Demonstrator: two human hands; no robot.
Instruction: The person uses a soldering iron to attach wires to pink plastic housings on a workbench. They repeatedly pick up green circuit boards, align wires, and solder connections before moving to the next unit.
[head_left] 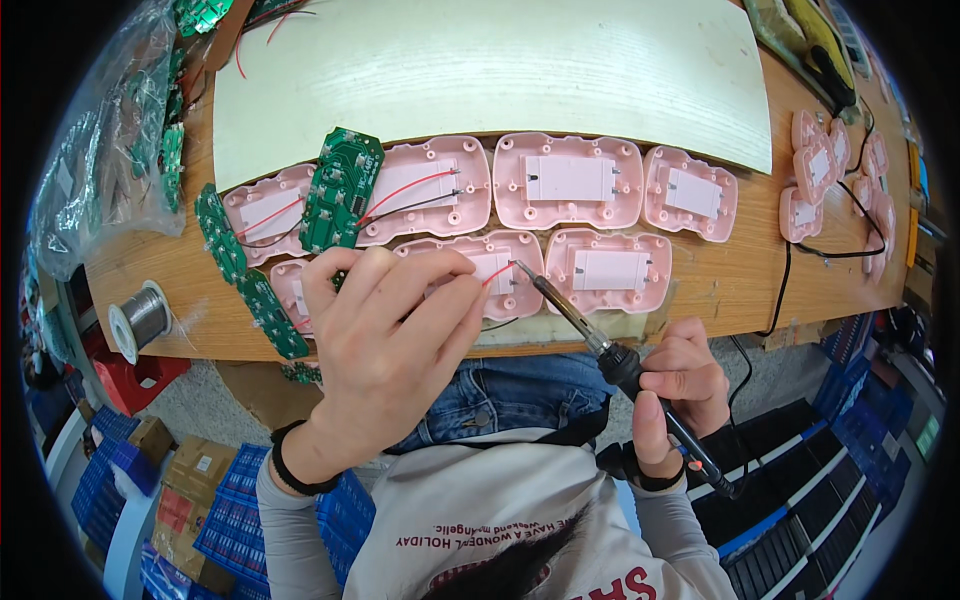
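My right hand (688, 380) is closed around the black handle of a soldering iron (572, 312). The iron's tip meets a metal contact at the right end of the battery compartment in a pink plastic shell (528, 244), in the near row. A thin red wire (496, 274) ends at that same spot, pinched between the fingertips of my left hand (385, 325). This hand covers part of the shell and the wire's other end. Just beyond it, a green circuit board (343, 190) lies across two far-row shells, with red and black wires running to a contact.
More pink shells (568, 181) lie in two rows, and several smaller ones stand at the far right. A pale board (480, 80) lies behind them. At the left are a solder spool (142, 318), green boards (268, 315) and a clear plastic bag (110, 150). A black cord (784, 290) hangs over the table's right edge.
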